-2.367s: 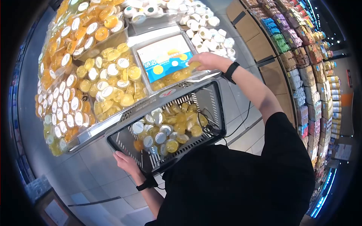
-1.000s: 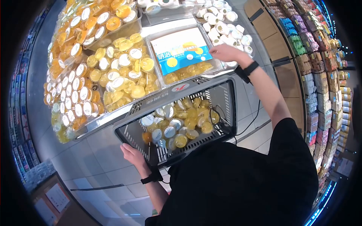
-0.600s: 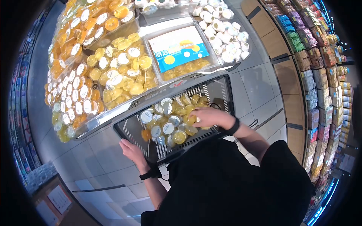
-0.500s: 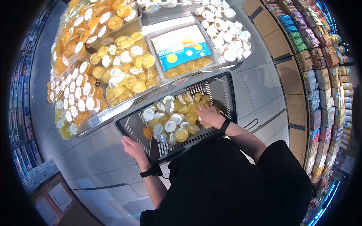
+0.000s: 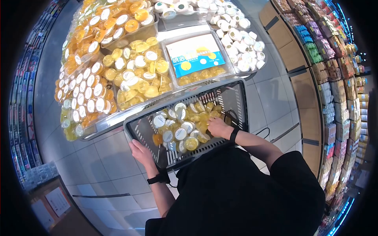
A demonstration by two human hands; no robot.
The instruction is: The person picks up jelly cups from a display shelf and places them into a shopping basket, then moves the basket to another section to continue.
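A grey shopping basket (image 5: 130, 133) is tilted against the front of a display counter, with many yellow jelly cups (image 5: 180, 134) inside. Several of the cups show white round lids, and one orange cup (image 5: 157, 139) lies at the left. My left hand (image 5: 142, 154) grips the basket at its near left rim. Down inside the basket's right half, my right hand (image 5: 219, 128) has its fingers curled on yellow jelly cups; its fingertips are partly hidden among them.
Clear bins on the counter hold yellow cups (image 5: 138, 84), orange cups (image 5: 114, 27) and white-lidded cups (image 5: 242, 49). A blue and white sign (image 5: 195, 59) stands in one bin. Packed shelves (image 5: 334, 90) run along the right, and a brown stand (image 5: 59, 204) is at the lower left.
The counter and basket have shifted slightly right and down in view. My right hand stays among the cups, its fingers slightly more curled. My left hand keeps its hold on the rim.
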